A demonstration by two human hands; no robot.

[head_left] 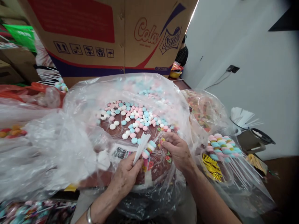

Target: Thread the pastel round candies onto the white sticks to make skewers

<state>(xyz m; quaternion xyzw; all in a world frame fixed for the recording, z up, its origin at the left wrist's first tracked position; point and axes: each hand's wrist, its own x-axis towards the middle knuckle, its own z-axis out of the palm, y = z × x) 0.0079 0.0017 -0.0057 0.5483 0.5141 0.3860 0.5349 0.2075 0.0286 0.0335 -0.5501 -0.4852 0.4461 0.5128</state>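
In my left hand (127, 174) is a bundle of white sticks (142, 146), pointing up and to the right. Just right of the sticks' upper part are pink, white and blue candies (149, 148) in short rows. My right hand (177, 151) pinches a small yellow and pink gummy piece (161, 142) between thumb and fingertips, a little apart from the left hand. Beyond both hands, loose round candies (135, 119) in pink, white and blue lie scattered in an open clear plastic bag (86, 90). More small gummy pieces (168, 158) lie below my right fingers.
A large cardboard box (93, 34) stands behind the bag. To the right are finished-looking candy skewers (221, 147), gold twist ties (212, 168) in a container, and a dark pitcher (252, 138) with white sticks. Crumpled plastic (58, 149) covers the left. Part of a person (182, 54) shows behind the box.
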